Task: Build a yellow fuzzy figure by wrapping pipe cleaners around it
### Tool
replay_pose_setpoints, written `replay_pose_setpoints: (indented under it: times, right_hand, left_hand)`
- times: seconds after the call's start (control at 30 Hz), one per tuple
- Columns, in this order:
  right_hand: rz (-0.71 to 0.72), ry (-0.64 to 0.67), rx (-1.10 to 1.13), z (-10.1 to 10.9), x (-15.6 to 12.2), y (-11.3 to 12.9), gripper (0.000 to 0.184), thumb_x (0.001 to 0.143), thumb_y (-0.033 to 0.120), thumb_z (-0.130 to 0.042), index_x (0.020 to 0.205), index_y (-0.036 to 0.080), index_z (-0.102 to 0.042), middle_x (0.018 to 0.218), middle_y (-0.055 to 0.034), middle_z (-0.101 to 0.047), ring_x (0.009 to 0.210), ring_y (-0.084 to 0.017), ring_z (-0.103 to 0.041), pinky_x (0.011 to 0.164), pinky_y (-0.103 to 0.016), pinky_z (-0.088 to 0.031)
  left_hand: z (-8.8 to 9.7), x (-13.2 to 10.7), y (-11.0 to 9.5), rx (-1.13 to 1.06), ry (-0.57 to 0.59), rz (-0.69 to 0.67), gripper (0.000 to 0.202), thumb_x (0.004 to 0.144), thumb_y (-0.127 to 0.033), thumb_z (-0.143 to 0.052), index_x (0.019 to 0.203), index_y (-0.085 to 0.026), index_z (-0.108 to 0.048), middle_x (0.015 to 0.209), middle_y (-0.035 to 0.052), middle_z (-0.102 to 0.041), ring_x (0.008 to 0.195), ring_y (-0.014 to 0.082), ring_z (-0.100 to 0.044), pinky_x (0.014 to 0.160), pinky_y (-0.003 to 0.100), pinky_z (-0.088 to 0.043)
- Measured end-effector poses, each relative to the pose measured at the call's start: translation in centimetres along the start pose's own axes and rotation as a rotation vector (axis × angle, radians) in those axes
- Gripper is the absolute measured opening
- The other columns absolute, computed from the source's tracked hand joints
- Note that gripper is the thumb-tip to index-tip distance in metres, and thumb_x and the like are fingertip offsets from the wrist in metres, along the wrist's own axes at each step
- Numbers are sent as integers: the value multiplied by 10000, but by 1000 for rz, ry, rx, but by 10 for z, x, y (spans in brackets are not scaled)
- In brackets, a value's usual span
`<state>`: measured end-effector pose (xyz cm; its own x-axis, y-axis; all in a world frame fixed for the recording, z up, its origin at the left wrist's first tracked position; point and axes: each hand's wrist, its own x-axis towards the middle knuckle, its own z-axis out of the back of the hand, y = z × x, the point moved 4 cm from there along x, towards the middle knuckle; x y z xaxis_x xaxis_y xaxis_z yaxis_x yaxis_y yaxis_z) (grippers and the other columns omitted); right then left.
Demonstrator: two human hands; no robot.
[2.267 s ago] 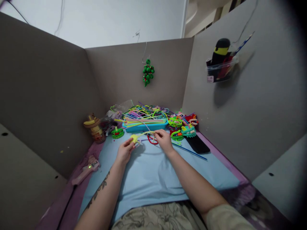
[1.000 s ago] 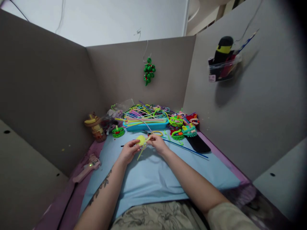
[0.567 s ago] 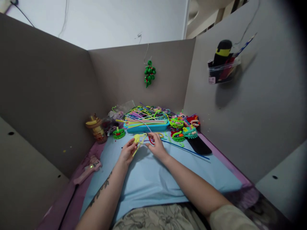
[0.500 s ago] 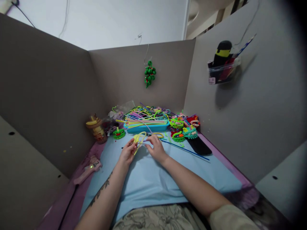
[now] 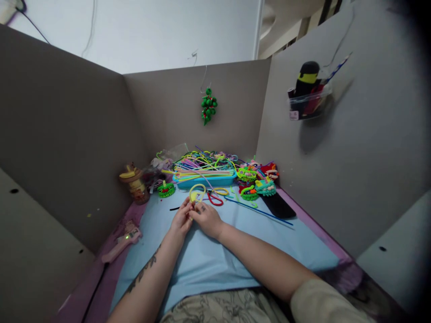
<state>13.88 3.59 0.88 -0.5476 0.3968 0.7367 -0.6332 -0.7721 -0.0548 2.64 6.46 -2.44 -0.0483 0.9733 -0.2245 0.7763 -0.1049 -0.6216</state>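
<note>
A yellow pipe cleaner (image 5: 193, 196), bent into a rounded loop, stands up from the fingers of my left hand (image 5: 182, 218), which are closed on its lower end. My right hand (image 5: 208, 220) meets the left there, its thumb and fingers pinched together at the same spot. The exact grip is partly hidden by the fingers. Just beyond my right hand lie red-handled scissors (image 5: 215, 200) and a yellow looped pipe cleaner (image 5: 221, 191). A long dark blue pipe cleaner (image 5: 259, 210) stretches to the right over the light blue sheet (image 5: 215, 260).
A blue tray (image 5: 205, 181) heaped with pipe cleaners stands at the back. Fuzzy animal-like pieces (image 5: 266, 186) and a black phone-like slab (image 5: 279, 205) lie right. Leftward are a green fuzzy piece (image 5: 166, 189), a cup (image 5: 135, 183) and a pink glue gun (image 5: 121, 244). Grey panels (image 5: 198, 107) surround the table.
My right hand has moved left and toward me, joining my left hand at the yellow pipe cleaner's base. The scissors' red handle now shows. The loop looks more upright and rounder.
</note>
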Motion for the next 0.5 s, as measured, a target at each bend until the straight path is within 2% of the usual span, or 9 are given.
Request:
replay_pose_setpoints:
  times: [0.13,0.3,0.37,0.5]
  right_hand:
    - [67,-47,0,2,1,1,173,904,234,-473,891,209,-643,822,-51,-604,767,-165,-517,620,-264,-377]
    - [144,-107,59,8,1,3,161,895,183,-464,872,188,-624,886,-51,-633,803,-159,-535,646,-268,-395]
    - [244,-114,93,11,2,12,166,891,179,-461,824,189,-613,836,-36,-632,770,-151,-535,631,-268,-391]
    - [593,-96,224,26,1,49,180,870,180,-468,728,212,-575,694,14,-584,665,-121,-517,590,-256,-379]
  left_hand:
    - [2,2,2,-4,-10,11,264,818,29,-452,975,-154,-559,740,32,-658,596,79,-647,556,132,-530]
    - [2,2,1,11,7,-11,263,812,31,-477,963,-160,-575,746,35,-667,597,88,-650,571,156,-534]
    - [3,3,-1,18,-42,-15,257,799,25,-519,958,-167,-579,743,25,-671,587,81,-649,571,147,-531]
    - [5,3,-5,7,-106,-29,266,765,4,-603,961,-175,-583,764,11,-678,617,77,-664,592,126,-533]
